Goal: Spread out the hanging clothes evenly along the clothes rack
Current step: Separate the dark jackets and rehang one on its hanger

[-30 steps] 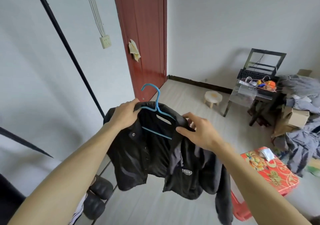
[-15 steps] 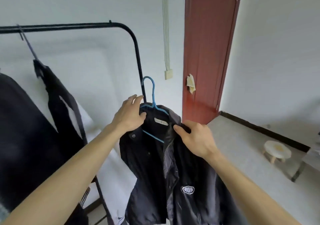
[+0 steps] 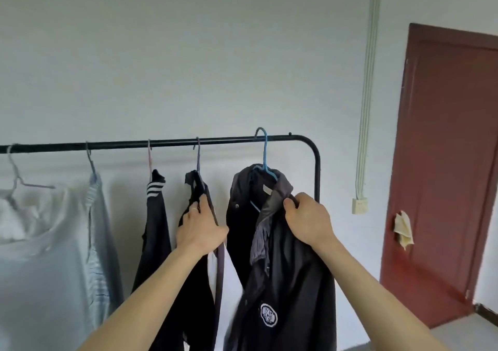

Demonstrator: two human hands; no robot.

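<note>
Head view: we reach both forearms up; our right hand [image 3: 310, 220] clutches the black jacket [image 3: 283, 269] collar at 3 o'clock, our left hand [image 3: 199, 229] grips the dark garment [image 3: 199, 283] beside it, both hanging on the rack [image 3: 167, 143].

Red-brown door [image 3: 447, 167] at right; cloth [image 3: 403, 229] hanging on it, wall socket [image 3: 359, 205] and cable conduit [image 3: 367, 81] left of it.

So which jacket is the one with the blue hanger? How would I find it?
Find the black clothes rack along the white wall and follow its bar to the bent end nearest the red door. The last garment there is the black jacket. Only it hangs on a blue hanger and has a round white badge.
</note>
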